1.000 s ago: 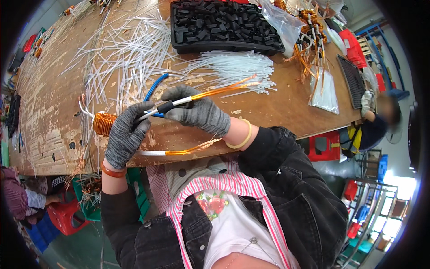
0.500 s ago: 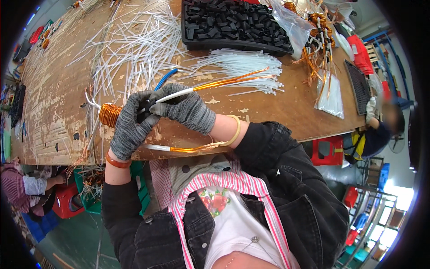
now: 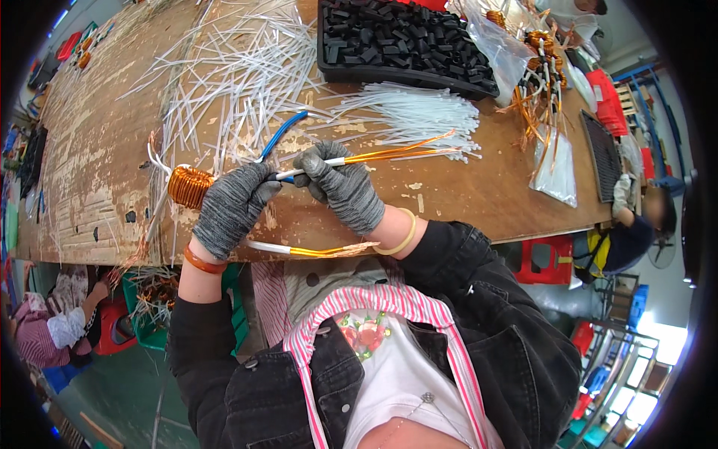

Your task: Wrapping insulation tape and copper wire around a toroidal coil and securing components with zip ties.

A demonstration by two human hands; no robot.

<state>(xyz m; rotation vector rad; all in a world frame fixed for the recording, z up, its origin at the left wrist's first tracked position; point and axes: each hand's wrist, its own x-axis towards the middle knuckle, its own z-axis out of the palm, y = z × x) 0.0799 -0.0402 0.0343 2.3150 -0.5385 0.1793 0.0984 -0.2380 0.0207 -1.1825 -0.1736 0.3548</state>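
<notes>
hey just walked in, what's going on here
A person in grey gloves grips a white-covered wire with both hands: the left hand next to a copper coil, the right hand nearer the wire's bare copper end. A second wire sticks out below. Beyond, on the table, are white cable ties and a tray of black pieces.

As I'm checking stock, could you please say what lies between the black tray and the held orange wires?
White cable ties lie there on the brown table, in the head view.
</notes>
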